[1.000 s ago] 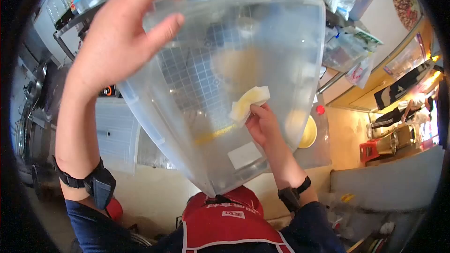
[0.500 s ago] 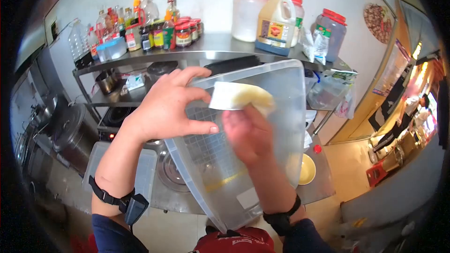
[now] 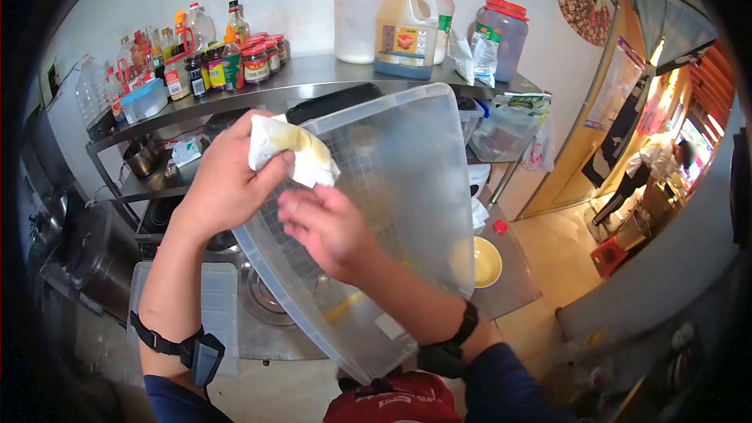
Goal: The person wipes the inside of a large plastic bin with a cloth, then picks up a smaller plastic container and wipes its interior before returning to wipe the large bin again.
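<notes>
My left hand (image 3: 227, 180) pinches a folded white paper towel (image 3: 286, 145) with a yellow stain, thumb on its front, over the upper left rim of the box. Just below and to the right of it, my right hand (image 3: 325, 227) holds nothing; its fingers are loosely bent, apart and somewhat blurred. Both hands are above a large clear plastic box (image 3: 407, 180), tilted with its opening towards me and its lower end near my red apron (image 3: 392, 399). A yellow smear (image 3: 345, 307) and a white label (image 3: 389, 326) show low in the box.
Behind is a steel shelf (image 3: 305, 74) with sauce jars (image 3: 254, 66), bottles, an oil jug (image 3: 405, 35) and red-lidded tubs. A yellow bowl (image 3: 486, 263) stands right of the box, and a clear lid (image 3: 188, 305) lies to the left. Another person (image 3: 646, 168) is far right.
The paper towel has passed from my right hand to my left, which has closed on it. My right hand has come away, down and left. The view has turned right.
</notes>
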Available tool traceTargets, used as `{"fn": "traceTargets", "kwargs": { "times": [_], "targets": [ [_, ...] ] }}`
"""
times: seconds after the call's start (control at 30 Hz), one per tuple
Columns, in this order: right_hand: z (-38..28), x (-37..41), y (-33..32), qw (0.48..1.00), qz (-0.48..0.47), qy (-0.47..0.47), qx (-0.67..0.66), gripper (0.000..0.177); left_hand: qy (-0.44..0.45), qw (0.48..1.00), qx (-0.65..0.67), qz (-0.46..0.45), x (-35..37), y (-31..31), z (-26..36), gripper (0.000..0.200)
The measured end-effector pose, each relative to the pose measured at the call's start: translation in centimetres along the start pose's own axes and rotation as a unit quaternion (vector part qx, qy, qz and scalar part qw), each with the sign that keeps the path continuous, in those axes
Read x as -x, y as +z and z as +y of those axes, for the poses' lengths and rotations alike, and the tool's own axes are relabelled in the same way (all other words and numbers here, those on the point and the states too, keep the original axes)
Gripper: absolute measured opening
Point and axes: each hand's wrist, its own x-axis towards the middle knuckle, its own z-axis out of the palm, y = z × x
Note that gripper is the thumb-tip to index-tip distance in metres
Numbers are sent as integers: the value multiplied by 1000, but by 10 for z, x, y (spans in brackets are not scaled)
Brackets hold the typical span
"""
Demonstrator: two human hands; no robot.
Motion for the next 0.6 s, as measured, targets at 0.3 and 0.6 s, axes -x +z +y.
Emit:
{"fn": "traceTargets", "kwargs": {
  "times": [0.3,0.6],
  "targets": [
    [-181,18,-145,645,274,-349,622,18,-1,1000,-14,-6,2,0,3,19],
    [-157,15,-268,815,145,-179,531,20,-6,980,-109,165,7,33,-7,17]
  ]
}}
